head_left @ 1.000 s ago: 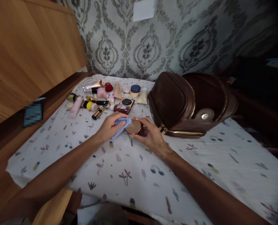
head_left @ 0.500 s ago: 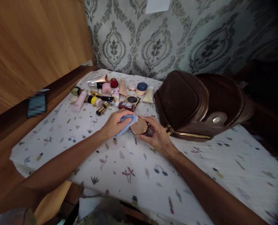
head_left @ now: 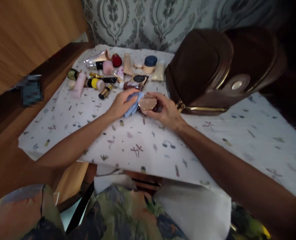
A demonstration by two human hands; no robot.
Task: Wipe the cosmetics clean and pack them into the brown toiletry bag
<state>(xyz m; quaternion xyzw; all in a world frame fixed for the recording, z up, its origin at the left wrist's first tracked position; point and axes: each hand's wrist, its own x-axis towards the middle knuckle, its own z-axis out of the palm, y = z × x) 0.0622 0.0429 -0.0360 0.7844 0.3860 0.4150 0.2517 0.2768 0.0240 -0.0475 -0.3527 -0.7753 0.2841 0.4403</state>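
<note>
Head view, looking down on a surface [head_left: 237, 133] draped in a white printed sheet. Gripping a blue cloth [head_left: 133, 102] in the left hand [head_left: 120, 106], fingers curled shut on it and covering most of it, pressing it against the left side of a round gold-lidded compact [head_left: 148, 102]. Cupping that compact from the right in the right hand [head_left: 166, 111], fingers closed around its rim, hiding its underside. Lying roughly midway along the surface, nearer the far edge than the near one, the lid smeared by blur; resting on the sheet or lifted just clear, impossible to tell. Sitting close behind the right hand, a brown bag [head_left: 202, 66], its right end sinking into shadow. Crowding the far left corner, a scatter of cosmetics [head_left: 108, 71], labels too small to read. Filling the near edge, blurred patterned clothing [head_left: 128, 210], cutting off both forearms.
</note>
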